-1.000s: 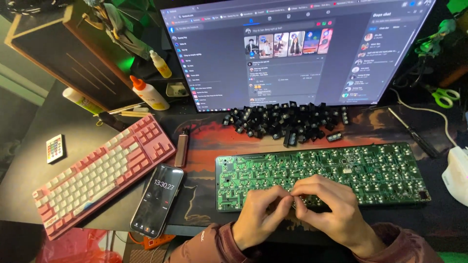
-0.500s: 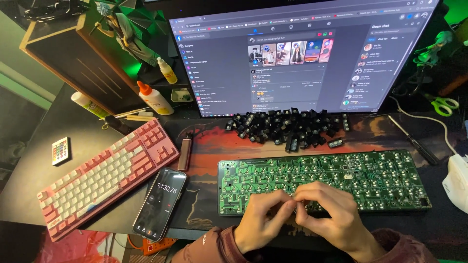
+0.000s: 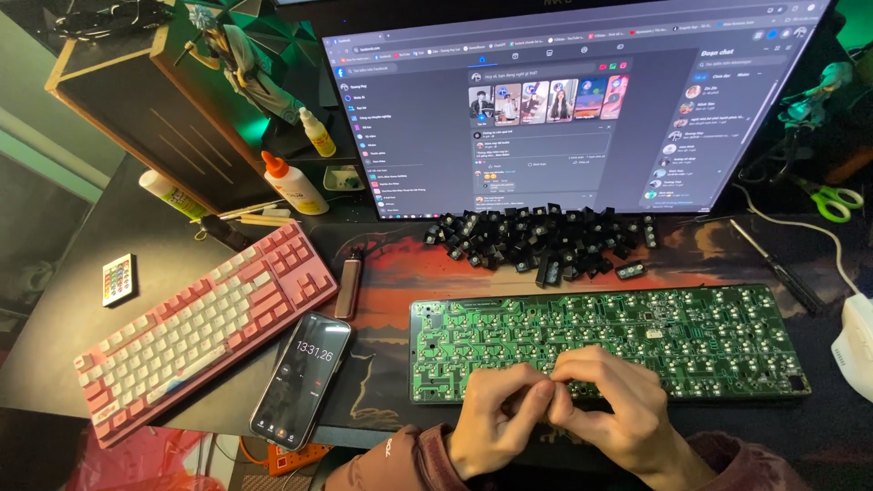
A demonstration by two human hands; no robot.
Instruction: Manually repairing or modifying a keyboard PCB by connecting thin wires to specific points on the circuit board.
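Observation:
A green bare keyboard circuit board (image 3: 637,336) lies flat on the desk mat in front of me. My left hand (image 3: 496,423) and my right hand (image 3: 614,405) are pressed together over the board's near edge, fingertips meeting around something small that the fingers hide. Behind the board sits a heap of black key switches (image 3: 536,236). Maroon sleeves cover both wrists.
A pink and white keyboard (image 3: 205,323) lies angled at the left, with a phone (image 3: 302,377) beside it. A monitor (image 3: 564,100) stands behind. Glue bottles (image 3: 293,185), a small remote (image 3: 118,279), green scissors (image 3: 832,200), a screwdriver (image 3: 777,264) and a wooden box (image 3: 155,100) surround them.
The camera view has shifted slightly, so the desk items sit lower and more to the right. My hands stay pressed together over the board's near edge.

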